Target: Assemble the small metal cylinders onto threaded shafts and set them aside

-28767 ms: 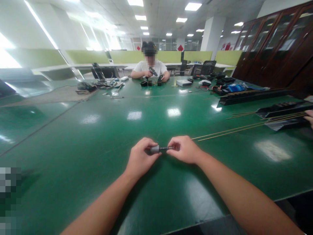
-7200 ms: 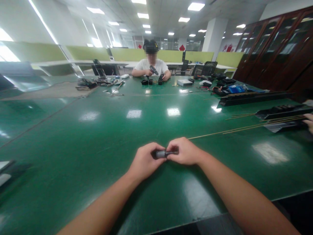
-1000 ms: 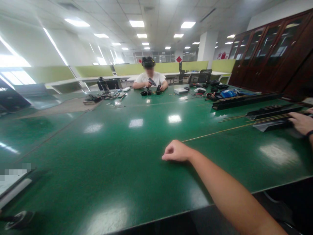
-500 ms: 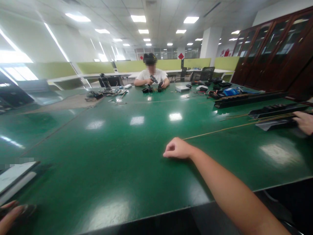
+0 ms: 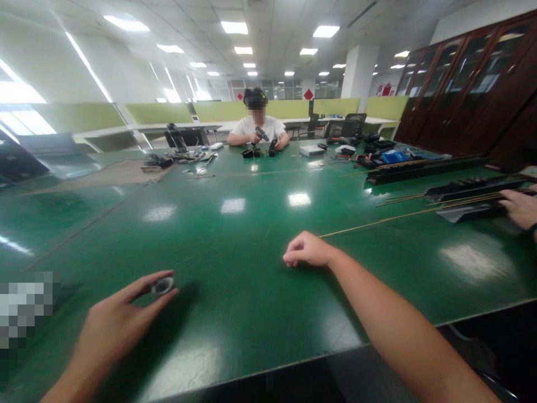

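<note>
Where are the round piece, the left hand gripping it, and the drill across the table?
Round piece [image 5: 163, 285]: head view, on its visible end.
Left hand [image 5: 112, 314]: head view, back of the hand.
Drill [image 5: 262, 134]: head view, on its body.

no text legible, no numbers readable

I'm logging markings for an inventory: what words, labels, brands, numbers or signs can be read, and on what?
No text can be read.
Ring-shaped part in the left hand: no lettering discernible.
Red diamond at the back: too small and blurred.
Drill-like tool across the table: too small.
Object at lower left: pixelated.
</note>
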Demonstrator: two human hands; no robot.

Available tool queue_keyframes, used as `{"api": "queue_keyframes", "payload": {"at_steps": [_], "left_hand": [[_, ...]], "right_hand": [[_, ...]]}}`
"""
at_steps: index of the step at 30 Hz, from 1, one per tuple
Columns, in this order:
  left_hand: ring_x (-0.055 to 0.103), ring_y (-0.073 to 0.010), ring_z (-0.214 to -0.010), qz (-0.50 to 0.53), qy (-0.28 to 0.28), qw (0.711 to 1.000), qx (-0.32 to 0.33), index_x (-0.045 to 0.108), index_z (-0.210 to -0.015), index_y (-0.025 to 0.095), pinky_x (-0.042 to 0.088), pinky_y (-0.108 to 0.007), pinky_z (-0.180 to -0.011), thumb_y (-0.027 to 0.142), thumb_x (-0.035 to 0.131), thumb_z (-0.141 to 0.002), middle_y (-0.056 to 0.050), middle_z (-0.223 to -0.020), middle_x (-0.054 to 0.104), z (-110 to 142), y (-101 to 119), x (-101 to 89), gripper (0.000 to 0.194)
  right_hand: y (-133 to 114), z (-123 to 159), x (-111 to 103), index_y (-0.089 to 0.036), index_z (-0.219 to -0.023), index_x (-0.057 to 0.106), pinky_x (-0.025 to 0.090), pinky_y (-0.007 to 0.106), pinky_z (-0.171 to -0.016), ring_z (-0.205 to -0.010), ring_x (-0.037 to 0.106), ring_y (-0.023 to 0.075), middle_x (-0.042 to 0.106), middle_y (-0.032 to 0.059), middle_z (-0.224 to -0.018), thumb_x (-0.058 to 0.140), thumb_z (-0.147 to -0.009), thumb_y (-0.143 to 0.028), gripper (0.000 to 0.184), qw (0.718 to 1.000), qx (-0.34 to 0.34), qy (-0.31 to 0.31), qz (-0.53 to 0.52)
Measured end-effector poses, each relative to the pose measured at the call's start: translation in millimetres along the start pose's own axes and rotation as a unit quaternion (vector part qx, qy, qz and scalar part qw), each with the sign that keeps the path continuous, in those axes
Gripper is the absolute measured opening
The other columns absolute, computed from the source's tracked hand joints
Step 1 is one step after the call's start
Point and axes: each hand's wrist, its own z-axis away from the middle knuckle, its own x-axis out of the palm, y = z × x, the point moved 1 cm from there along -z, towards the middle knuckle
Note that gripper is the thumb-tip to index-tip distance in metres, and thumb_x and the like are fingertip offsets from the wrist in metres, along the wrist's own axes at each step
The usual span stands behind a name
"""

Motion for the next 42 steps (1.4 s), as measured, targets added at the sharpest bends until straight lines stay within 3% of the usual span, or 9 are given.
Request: {"api": "queue_keyframes", "payload": {"at_steps": [4, 7, 10, 13, 20, 23, 26, 31, 42], "left_hand": [[0.07, -0.0209, -0.089, 0.142, -0.093, 0.973, 0.157, 0.071, -0.104, 0.021, 0.057, -0.033, -0.083, 0.043, 0.069, -0.079, -0.005, -0.101, 0.075, -39, 64, 44.4, 0.034], [0.069, -0.0204, -0.092, 0.184, -0.14, 0.949, 0.216, 0.07, -0.104, 0.02, 0.057, -0.034, -0.087, 0.032, 0.068, -0.079, -0.006, -0.103, 0.073, -58, 106, 76.5, 0.027], [0.069, -0.0186, -0.087, 0.218, -0.173, 0.932, 0.23, 0.07, -0.102, 0.02, 0.057, -0.032, -0.083, 0.023, 0.067, -0.078, -0.005, -0.099, 0.073, -64, 126, 102.7, 0.025], [0.068, -0.0177, -0.086, 0.242, -0.181, 0.926, 0.226, 0.07, -0.102, 0.02, 0.057, -0.03, -0.08, 0.02, 0.067, -0.076, -0.004, -0.098, 0.072, -63, 128, 117.0, 0.026], [0.065, -0.0172, -0.09, 0.25, -0.159, 0.925, 0.238, 0.07, -0.102, 0.022, 0.053, -0.031, -0.084, 0.021, 0.069, -0.079, -0.003, -0.099, 0.07, -57, 118, 117.7, 0.023], [0.066, -0.0178, -0.094, 0.258, -0.165, 0.925, 0.226, 0.069, -0.107, 0.023, 0.052, -0.032, -0.087, 0.022, 0.072, -0.079, -0.003, -0.103, 0.07, -54, 119, 118.6, 0.028], [0.066, -0.0174, -0.095, 0.265, -0.167, 0.928, 0.201, 0.066, -0.113, 0.024, 0.052, -0.031, -0.088, 0.021, 0.076, -0.075, -0.001, -0.106, 0.07, -50, 123, 118.2, 0.039], [0.064, -0.0153, -0.084, 0.271, -0.184, 0.923, 0.204, 0.068, -0.097, 0.022, 0.05, -0.028, -0.08, 0.021, 0.078, -0.074, 0.001, -0.092, 0.07, -43, 131, 108.5, 0.025], [0.063, -0.0164, -0.088, 0.297, -0.217, 0.893, 0.258, 0.068, -0.108, 0.024, 0.048, -0.029, -0.082, 0.032, 0.073, -0.083, -0.002, -0.099, 0.07, -35, 137, 99.8, 0.027]], "right_hand": [[6, 0, -7, -0.011, -0.067, 0.07, 0.043, 0.022, -0.054, -0.05, 0.054, 0.0094, 0.069, 0.0042, -0.062, 0.073, -0.074, -0.047, 0.037, 1.0, 0.0, 0.008, -0.022], [11, -2, -4, -0.012, -0.06, 0.066, 0.035, 0.021, -0.047, -0.043, 0.048, 0.0086, 0.062, 0.0018, -0.051, 0.071, -0.075, -0.049, 0.041, 0.999, 0.004, 0.045, -0.014], [16, -13, 5, -0.014, -0.051, 0.059, 0.04, 0.023, -0.051, -0.046, 0.053, 0.0111, 0.061, 0.0016, -0.049, 0.067, -0.076, -0.041, 0.038, 0.995, -0.024, 0.098, 0.011], [17, -26, 12, -0.014, -0.055, 0.062, 0.04, 0.023, -0.052, -0.047, 0.054, 0.012, 0.06, 0.0006, -0.048, 0.062, -0.076, -0.029, 0.026, 0.991, -0.044, 0.119, 0.041], [8, -17, 9, -0.014, -0.051, 0.06, 0.037, 0.022, -0.052, -0.049, 0.051, 0.0109, 0.06, 0.0005, -0.05, 0.058, -0.073, -0.021, 0.023, 0.993, -0.06, 0.078, 0.065], [-3, -2, 8, -0.015, -0.056, 0.062, 0.034, 0.022, -0.05, -0.048, 0.047, 0.0101, 0.057, -0.0013, -0.05, 0.061, -0.076, -0.024, 0.022, 0.988, -0.036, 0.055, 0.142], [-20, 11, 11, -0.016, -0.067, 0.068, 0.035, 0.023, -0.053, -0.055, 0.053, 0.0116, 0.064, 0.0006, -0.061, 0.071, -0.076, -0.037, 0.023, 0.957, -0.034, 0.06, 0.281], [-43, 24, 18, -0.022, -0.093, 0.072, 0.037, 0.025, -0.06, -0.064, 0.061, 0.0144, 0.071, 0.0002, -0.074, 0.074, -0.076, -0.047, 0.03, 0.914, -0.033, 0.078, 0.396], [-38, 26, 18, -0.025, -0.102, 0.071, 0.044, 0.026, -0.07, -0.079, 0.068, 0.0177, 0.074, 0.0019, -0.09, 0.074, -0.077, -0.043, 0.031, 0.908, -0.08, 0.05, 0.407]]}}
